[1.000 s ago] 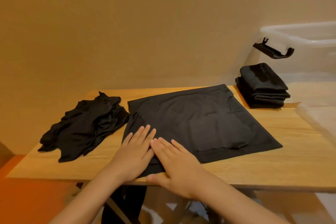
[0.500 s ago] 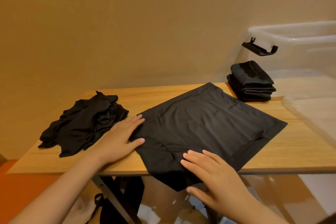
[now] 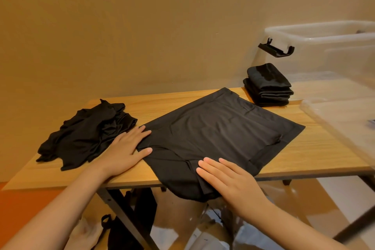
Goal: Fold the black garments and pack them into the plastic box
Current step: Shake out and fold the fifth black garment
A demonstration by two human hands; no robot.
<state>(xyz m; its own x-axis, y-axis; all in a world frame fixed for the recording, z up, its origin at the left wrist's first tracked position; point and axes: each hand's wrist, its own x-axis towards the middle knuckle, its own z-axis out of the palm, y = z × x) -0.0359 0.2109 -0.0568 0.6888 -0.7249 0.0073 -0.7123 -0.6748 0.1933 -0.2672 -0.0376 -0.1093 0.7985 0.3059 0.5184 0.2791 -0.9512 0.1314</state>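
I'm seeing a bare strip of table [image 3: 316, 154] running along the right of the spread garment [image 3: 219, 138]; the crumpled pile [image 3: 87, 136] is crowding the left end, and the folded stack [image 3: 267, 87] is standing just beside the left wall of the plastic box [image 3: 324, 50].

Plain tan wall [image 3: 142, 26] behind a light wooden table [image 3: 162, 103] on dark metal legs [image 3: 119, 209]; orange floor [image 3: 16, 205] lower left; warm light.

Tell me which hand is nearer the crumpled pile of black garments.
Left. The left hand lies flat right beside the crumpled pile, at the left edge of the spread garment; the right hand presses its near edge, farther off.
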